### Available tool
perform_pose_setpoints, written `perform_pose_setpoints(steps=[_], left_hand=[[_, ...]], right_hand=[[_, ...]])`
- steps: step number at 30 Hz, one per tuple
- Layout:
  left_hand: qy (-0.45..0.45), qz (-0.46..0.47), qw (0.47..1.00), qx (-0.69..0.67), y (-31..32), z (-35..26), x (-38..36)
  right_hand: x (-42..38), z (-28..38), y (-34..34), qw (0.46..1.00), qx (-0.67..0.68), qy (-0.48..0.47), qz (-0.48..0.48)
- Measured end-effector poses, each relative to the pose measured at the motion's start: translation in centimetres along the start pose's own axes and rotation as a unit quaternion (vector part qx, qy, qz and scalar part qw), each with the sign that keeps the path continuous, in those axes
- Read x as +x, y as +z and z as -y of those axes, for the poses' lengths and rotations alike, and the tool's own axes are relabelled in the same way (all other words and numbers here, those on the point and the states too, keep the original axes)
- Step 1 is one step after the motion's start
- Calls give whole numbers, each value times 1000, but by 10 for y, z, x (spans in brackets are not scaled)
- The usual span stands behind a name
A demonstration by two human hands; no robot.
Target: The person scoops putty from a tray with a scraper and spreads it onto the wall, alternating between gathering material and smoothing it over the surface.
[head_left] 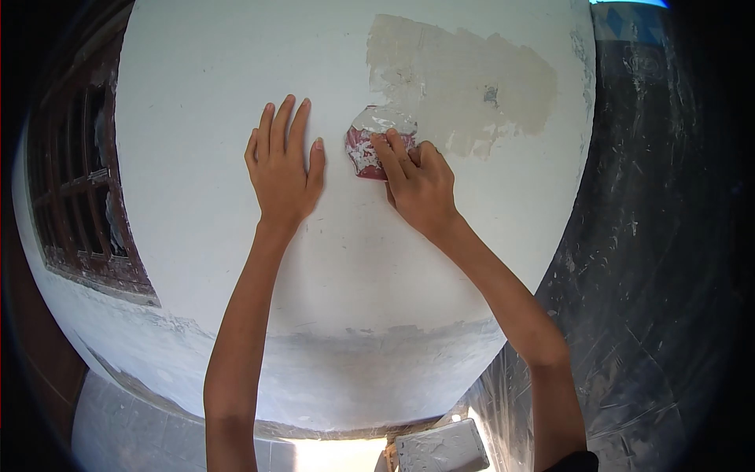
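Observation:
My right hand (425,185) grips a red putty spreader (368,157) smeared with white putty, its fingers pressed on the face and the thumb side hidden. The spreader lies against the white wall (212,71), just below and left of a large greyish-beige putty patch (472,75). My left hand (285,169) rests flat on the wall to the left of the spreader, fingers stretched out and apart, holding nothing.
A brown wooden window frame with panes (82,181) is set in the wall at left. Dark plastic sheeting (629,236) hangs at right. Low down, near the floor, stands a rectangular tray (443,448) holding whitish putty. Grey patches mark the lower wall.

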State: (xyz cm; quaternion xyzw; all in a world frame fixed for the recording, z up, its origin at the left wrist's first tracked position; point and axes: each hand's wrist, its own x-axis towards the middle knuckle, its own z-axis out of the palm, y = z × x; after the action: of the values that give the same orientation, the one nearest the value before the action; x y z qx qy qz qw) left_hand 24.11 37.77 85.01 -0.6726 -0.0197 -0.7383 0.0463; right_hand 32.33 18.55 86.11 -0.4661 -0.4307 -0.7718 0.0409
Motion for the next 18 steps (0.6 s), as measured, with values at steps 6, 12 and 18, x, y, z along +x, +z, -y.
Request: perform_pose_setpoints(steps=[6, 12, 18], left_hand=[[0, 15, 1000, -9, 1, 1, 0], [-4, 22, 1000, 3, -1, 0, -2], [-5, 21, 1000, 9, -1, 1, -3]], right_hand=[[-11, 11, -25, 996, 67, 36, 37], [20, -12, -64, 966, 157, 187, 82], [64, -48, -55, 837, 335, 432, -27]])
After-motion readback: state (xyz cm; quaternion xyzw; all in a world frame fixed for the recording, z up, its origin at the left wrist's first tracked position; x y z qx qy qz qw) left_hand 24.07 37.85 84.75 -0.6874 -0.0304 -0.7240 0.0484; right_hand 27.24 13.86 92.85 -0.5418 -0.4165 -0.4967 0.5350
